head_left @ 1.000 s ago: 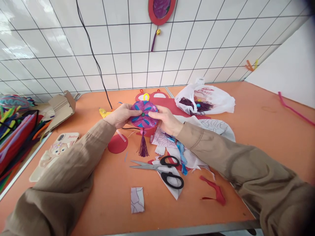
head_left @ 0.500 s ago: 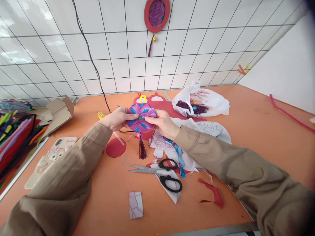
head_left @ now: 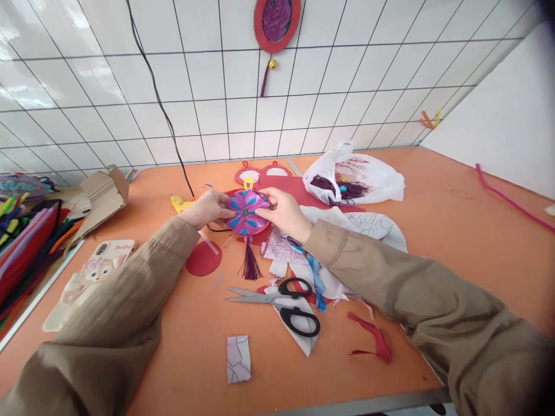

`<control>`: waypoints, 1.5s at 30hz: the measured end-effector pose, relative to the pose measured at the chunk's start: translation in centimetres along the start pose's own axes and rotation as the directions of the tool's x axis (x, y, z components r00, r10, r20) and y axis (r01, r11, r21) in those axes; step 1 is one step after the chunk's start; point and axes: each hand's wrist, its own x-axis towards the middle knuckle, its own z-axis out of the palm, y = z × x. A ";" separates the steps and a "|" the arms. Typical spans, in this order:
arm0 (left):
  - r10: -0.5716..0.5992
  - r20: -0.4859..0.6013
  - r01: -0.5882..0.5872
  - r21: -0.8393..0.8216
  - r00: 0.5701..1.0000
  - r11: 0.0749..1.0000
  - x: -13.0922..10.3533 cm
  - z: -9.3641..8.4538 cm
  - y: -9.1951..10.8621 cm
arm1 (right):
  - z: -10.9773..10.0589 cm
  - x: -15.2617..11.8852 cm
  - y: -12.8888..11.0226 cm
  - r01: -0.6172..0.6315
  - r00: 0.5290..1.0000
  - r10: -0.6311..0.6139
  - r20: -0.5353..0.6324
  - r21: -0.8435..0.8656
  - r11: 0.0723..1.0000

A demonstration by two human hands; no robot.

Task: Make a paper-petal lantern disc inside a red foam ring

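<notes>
Between my hands is a round fabric pendant (head_left: pixel 245 212), purple-pink with blue petal shapes and a green centre. A yellow loop (head_left: pixel 248 183) stands at its top, and a dark purple tassel (head_left: pixel 250 263) hangs from its bottom. My left hand (head_left: pixel 208 209) pinches the left rim with the thumb in front. On the right rim, my right hand (head_left: pixel 282 212) grips with thumb and fingers. Below lie open-bladed scissors (head_left: pixel 269 297) with black handles, partly over a white fabric scrap (head_left: pixel 301 341). A red disc (head_left: pixel 203 258) rests under my left wrist.
A white plastic bag (head_left: pixel 377 179) with purple tassels sits at the back right. Patterned cloth (head_left: pixel 368 228) lies under my right forearm. On the left are a phone (head_left: pixel 97 268), cardboard (head_left: pixel 104 193) and fuzzy craft stems (head_left: pixel 30 248). A red scrap (head_left: pixel 377 341) lies near the front edge.
My thumbs have slid outward from the pendant's centre toward its rim, showing more of its face. The pendant sits slightly lower, and its tassel strands have spread.
</notes>
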 end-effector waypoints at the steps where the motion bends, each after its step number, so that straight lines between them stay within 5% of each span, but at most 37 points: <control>1: -0.011 -0.002 0.011 -0.001 1.000 1.000 0.0 0.1 -0.1 | 0.0 0.0 0.0 0.005 1.000 -0.006 -0.023 -0.031 0.999; 5: -0.056 -0.045 0.057 0.012 0.997 0.998 -0.2 0.4 0.1 | -0.2 0.1 0.1 -0.004 0.997 -0.009 -0.076 -0.173 0.985; 14: -0.021 -0.074 0.026 0.070 0.997 0.997 0.1 0.5 0.0 | -0.7 0.4 0.3 -0.033 0.993 0.013 -0.117 -0.174 0.984; 22: 0.063 -0.120 -0.011 0.394 0.991 0.919 -0.2 0.6 0.4 | -1.0 0.5 0.2 0.056 0.987 -0.078 -0.141 -0.150 0.987; 31: 0.345 -0.245 -0.146 0.585 0.906 0.798 -1.3 1.1 2.1 | -0.9 0.1 -0.6 0.154 0.956 -0.164 -0.243 -0.060 0.986; 37: 0.156 -0.100 -0.130 0.228 0.983 0.965 -1.8 1.5 2.7 | -1.1 -0.1 -1.7 0.074 0.963 -0.064 -0.260 0.031 0.997; 45: 0.098 -0.003 -0.098 -0.123 0.995 0.988 -2.5 2.6 3.4 | -1.9 0.0 -3.4 0.099 0.980 -0.079 -0.183 0.104 0.990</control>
